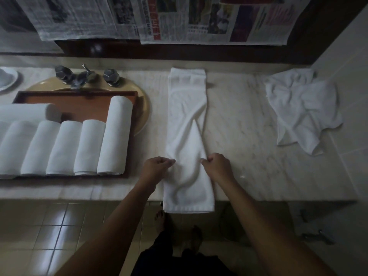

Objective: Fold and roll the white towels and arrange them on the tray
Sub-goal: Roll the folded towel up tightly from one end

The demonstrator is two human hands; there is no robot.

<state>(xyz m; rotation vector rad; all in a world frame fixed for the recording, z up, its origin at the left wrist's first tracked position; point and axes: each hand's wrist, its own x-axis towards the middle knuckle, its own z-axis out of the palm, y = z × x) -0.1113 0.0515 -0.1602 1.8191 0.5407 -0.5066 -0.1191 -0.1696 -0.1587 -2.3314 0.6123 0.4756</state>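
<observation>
Lengthwise, folded towel (188, 136) runs away from both hands (157, 166) (217, 166), each pinching one long edge equally near.

In the middle of the pale marble counter (239, 126), lengthwise from back to front, a long folded white towel (187, 108), near end hanging over the front edge. At its left edge the left hand (155, 166), at its right edge the right hand (217, 166), each pinching the cloth near the front. To the left, a brown rectangular wooden tray (75, 93), laid partly over a tan oval sink basin (143, 108), with a metal tap (81, 76) behind. In the tray, a row of rolled white towels (65, 148) side by side; behind the row, one more white roll (25, 112) lying crosswise. To the right, well apart from the long towel, a crumpled white cloth (302, 108). Behind the counter, higher up, sheets of printed newspaper (179, 18).
</observation>
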